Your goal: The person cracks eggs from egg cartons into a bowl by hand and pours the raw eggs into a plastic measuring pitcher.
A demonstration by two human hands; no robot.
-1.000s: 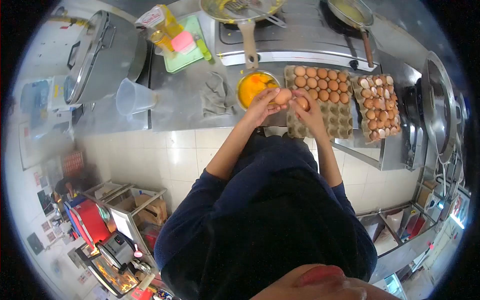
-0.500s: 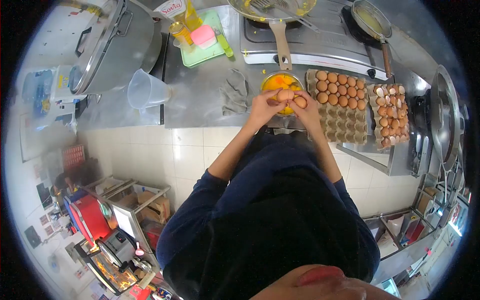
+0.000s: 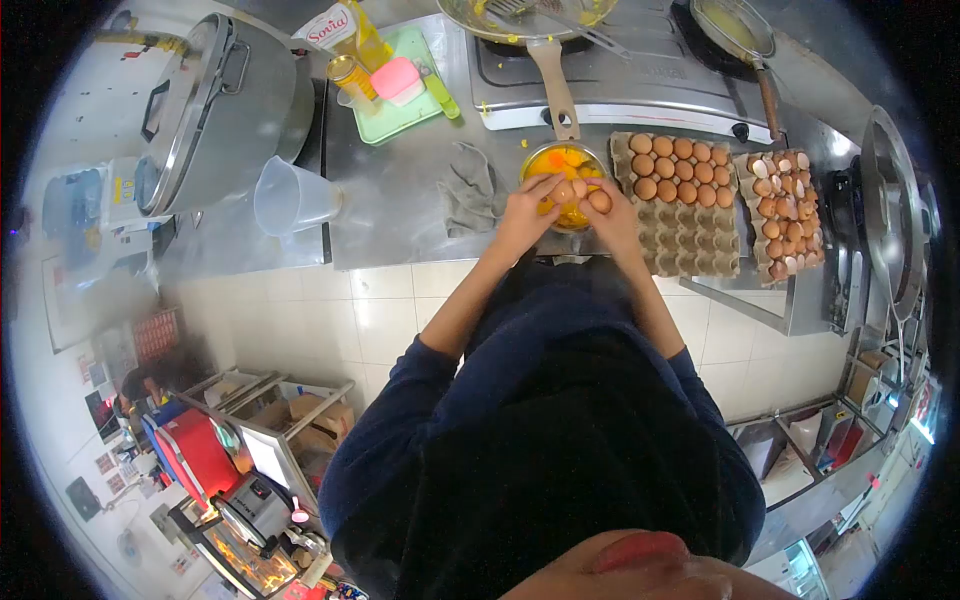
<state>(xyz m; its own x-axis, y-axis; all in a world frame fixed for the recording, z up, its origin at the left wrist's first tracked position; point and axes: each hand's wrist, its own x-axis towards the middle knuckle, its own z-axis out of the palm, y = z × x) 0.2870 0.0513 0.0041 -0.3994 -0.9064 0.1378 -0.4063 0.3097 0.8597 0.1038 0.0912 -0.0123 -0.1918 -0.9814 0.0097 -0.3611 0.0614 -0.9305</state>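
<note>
Over a bowl (image 3: pixel 527 170) of cracked eggs, my two hands hold an egg (image 3: pixel 563 192) between their fingertips. Its shell appears parted, though fingers cover some of it. My left hand (image 3: pixel 523 217) is closed on the left side of this egg. My right hand (image 3: pixel 617 222) grips its other side and also keeps a second, whole-looking egg (image 3: pixel 600 201) in its fingers. Orange yolks and yellow liquid show in the bowl below. To the right lies a cardboard egg tray (image 3: pixel 690 240) with rows of brown eggs (image 3: pixel 684 168) at its far end.
Another tray holds broken eggshells (image 3: pixel 790 215) farther right. A gas stove (image 3: pixel 660 85) carries a frying pan (image 3: pixel 553 85) whose handle points toward the bowl. Leftward are a grey cloth (image 3: pixel 468 190), a plastic jug (image 3: pixel 290 197), a green tray (image 3: pixel 385 124) and a large pot (image 3: pixel 235 120).
The egg between my hands looked whole before and now appears to be splitting. My hands stay over the bowl. The whole view has shifted slightly.
</note>
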